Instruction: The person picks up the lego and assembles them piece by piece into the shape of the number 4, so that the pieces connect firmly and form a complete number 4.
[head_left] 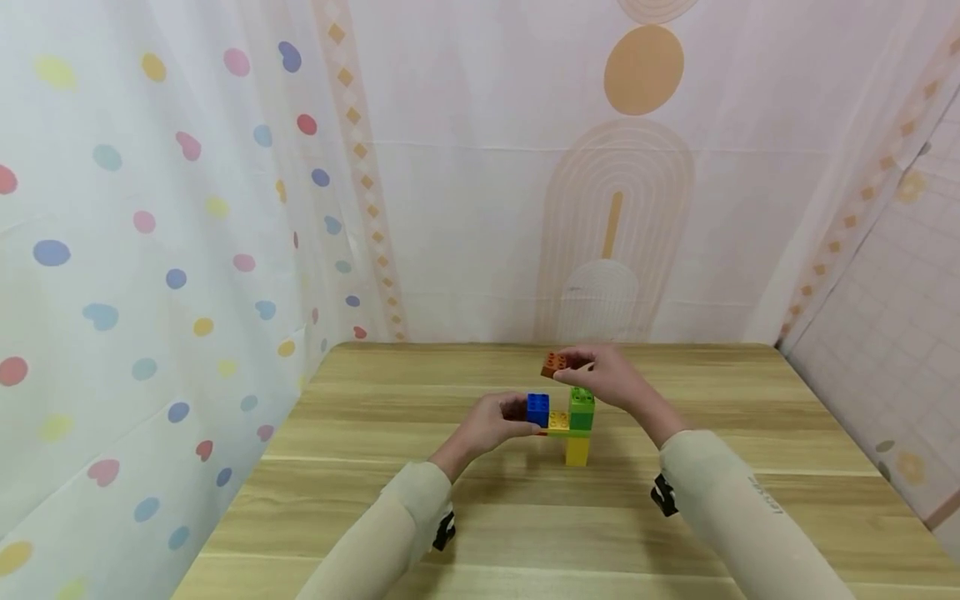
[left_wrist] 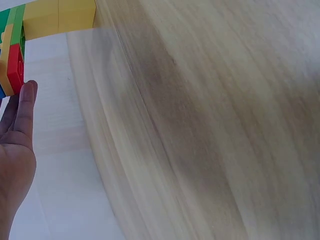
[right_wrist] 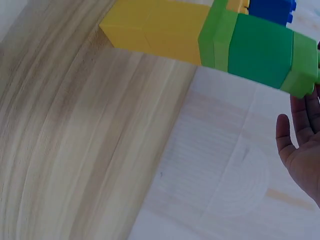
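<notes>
A toy brick structure stands on a yellow brick column [head_left: 577, 452]. On its right, a dark green brick [right_wrist: 260, 47] carries a light green brick [head_left: 582, 398]. A blue brick [head_left: 537, 407] tops its left end, beside a light orange brick [head_left: 558, 419]. My left hand [head_left: 489, 425] grips that left end, thumb in front near the blue brick's base. Seen in the left wrist view, the fingers reach a red brick [left_wrist: 16, 67] underneath. Above the structure, my right hand [head_left: 606, 377] pinches a reddish-orange brick [head_left: 553, 364], apart from the bricks below; the right wrist view does not show it.
The structure stands on a wood-grain table [head_left: 337, 500]. Behind the table hangs a pale patterned curtain [head_left: 465, 233], and a dotted curtain [head_left: 225, 333] lines the left side. Dark wrist devices [head_left: 444, 531] show below the sleeves.
</notes>
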